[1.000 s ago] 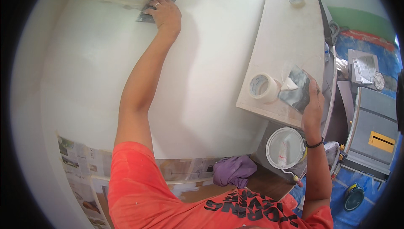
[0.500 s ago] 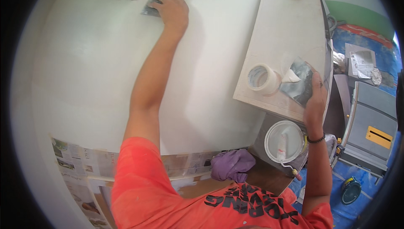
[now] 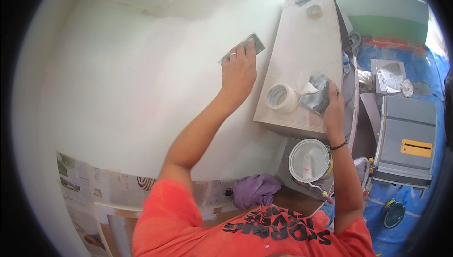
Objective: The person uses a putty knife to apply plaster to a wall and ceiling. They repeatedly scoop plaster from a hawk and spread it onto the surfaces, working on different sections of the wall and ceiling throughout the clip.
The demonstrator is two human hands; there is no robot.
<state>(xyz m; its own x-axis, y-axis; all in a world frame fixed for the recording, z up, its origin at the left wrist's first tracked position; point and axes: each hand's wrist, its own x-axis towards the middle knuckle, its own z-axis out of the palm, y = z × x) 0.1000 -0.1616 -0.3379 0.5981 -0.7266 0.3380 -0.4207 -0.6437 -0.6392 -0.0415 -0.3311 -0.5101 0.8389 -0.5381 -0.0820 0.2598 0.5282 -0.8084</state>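
My left hand point(image 3: 239, 74) is closed on a flat, dark rectangular filling knife point(image 3: 257, 44), which lies against the white wall point(image 3: 137, 92). The fingers press along its face, and a ring shows on one of them. In my right hand point(image 3: 334, 113) is a second flat metal filling knife point(image 3: 320, 97), smeared white and bearing a lump of white filler point(image 3: 309, 88). This knife is over the near end of a pale wooden cabinet top point(image 3: 302, 44), beside two stacked rolls of tape point(image 3: 278, 101). How far it stands above the surface I cannot tell.
Below the cabinet stands a white bucket point(image 3: 293, 166) with a paint roller point(image 3: 307, 167) across it. A purple cloth point(image 3: 257, 191) hangs by newspaper masking point(image 3: 109, 184). To the right are a grey machine point(image 3: 408, 122) and blue sheeting point(image 3: 373, 235). Another tape roll point(image 3: 314, 11) lies farther up the cabinet.
My left hand and its filling knife have swept right along the wall toward the cabinet. The right hand keeps hold of the loaded knife near the tape rolls. The view has shifted slightly.
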